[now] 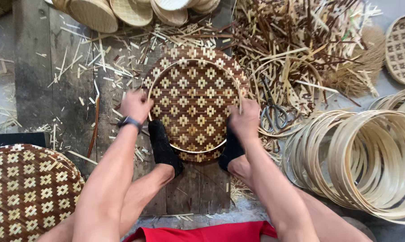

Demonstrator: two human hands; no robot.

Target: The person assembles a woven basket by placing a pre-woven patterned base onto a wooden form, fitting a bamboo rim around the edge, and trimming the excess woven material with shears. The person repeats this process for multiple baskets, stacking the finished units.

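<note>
Both the left hand and right hand close their fingers on a pale bamboo hoop, pressing it onto a round brown-and-cream woven mat. Black-socked feet pin the mat's near edge. Scissors lie just right of the mat, stacked hoops beyond.

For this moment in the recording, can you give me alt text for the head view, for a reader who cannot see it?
Seen from above, a seated person presses a pale bamboo hoop onto a round woven mat, left hand and right hand gripping its sides, both black-socked feet pinning the mat's near edge. Scissors, bamboo scraps, stacked hoops and another woven mat surround them.
</note>
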